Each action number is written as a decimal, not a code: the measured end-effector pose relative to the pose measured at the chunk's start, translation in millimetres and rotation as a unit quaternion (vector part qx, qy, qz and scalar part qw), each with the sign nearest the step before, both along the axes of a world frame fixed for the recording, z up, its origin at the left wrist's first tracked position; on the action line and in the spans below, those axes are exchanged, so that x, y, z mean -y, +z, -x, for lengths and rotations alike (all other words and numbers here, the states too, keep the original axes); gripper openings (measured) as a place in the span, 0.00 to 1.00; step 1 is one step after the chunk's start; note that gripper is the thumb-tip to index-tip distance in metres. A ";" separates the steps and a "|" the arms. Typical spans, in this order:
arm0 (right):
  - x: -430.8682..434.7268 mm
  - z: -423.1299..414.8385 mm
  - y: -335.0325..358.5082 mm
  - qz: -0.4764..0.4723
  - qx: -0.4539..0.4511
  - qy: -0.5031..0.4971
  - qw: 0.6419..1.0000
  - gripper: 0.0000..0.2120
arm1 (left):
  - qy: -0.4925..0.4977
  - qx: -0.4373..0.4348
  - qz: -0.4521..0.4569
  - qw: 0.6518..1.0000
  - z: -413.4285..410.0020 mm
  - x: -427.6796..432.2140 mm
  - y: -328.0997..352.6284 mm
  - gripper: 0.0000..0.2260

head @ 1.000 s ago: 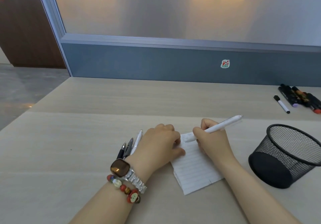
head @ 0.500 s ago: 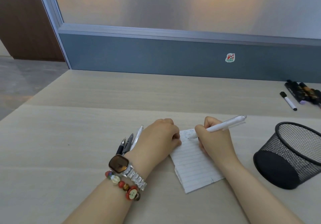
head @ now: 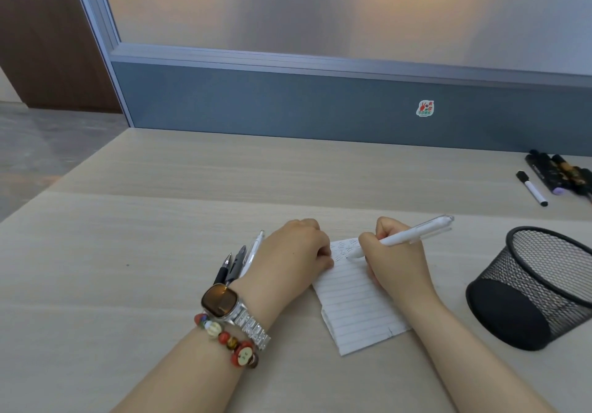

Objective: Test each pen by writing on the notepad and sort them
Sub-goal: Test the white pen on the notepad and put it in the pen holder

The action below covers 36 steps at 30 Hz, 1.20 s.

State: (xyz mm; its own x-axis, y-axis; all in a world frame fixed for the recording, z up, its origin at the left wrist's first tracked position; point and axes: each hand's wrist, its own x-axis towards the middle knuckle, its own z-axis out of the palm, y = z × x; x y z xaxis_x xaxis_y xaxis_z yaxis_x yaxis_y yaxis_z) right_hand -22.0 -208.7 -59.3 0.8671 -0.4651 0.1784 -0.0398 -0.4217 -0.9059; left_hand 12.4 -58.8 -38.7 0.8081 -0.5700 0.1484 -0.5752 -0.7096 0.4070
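White pen (head: 413,233) tip shifted lower on notepad (head: 355,303) since earlier frame. Right hand (head: 395,257) clamped on pen, writing; left hand (head: 294,252) fisted, pinning notepad on surface (head: 128,252). Three pens (head: 238,262) beside left wrist.

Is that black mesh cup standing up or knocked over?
Knocked over: the mesh cup lies on its side on the desk, open mouth facing up and right.

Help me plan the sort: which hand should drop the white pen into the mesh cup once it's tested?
Right. The right hand already grips the white pen, and the mesh cup lies on that side. The left hand steadies the notepad.
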 end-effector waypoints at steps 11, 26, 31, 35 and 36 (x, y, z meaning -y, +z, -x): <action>1.1 0.9 -0.9 -0.003 0.017 -0.028 0.999 0.16 | 0.000 -0.005 -0.002 1.000 -0.4 -0.1 -0.5 0.08; 9.4 1.1 23.4 -0.336 0.042 0.126 0.932 0.19 | -0.022 0.015 0.101 0.995 4.2 -1.3 2.1 0.13; 8.2 3.5 30.0 -0.401 0.048 0.152 0.902 0.18 | -0.033 -0.014 0.125 0.992 4.8 0.3 1.4 0.08; 2.7 4.8 30.2 -0.439 0.024 0.160 0.884 0.26 | -0.035 -0.011 0.173 0.984 7.3 3.3 2.8 0.04; 2.3 5.1 31.2 -0.442 0.029 0.163 0.881 0.26 | -0.039 -0.015 0.179 0.983 7.5 3.3 3.0 0.04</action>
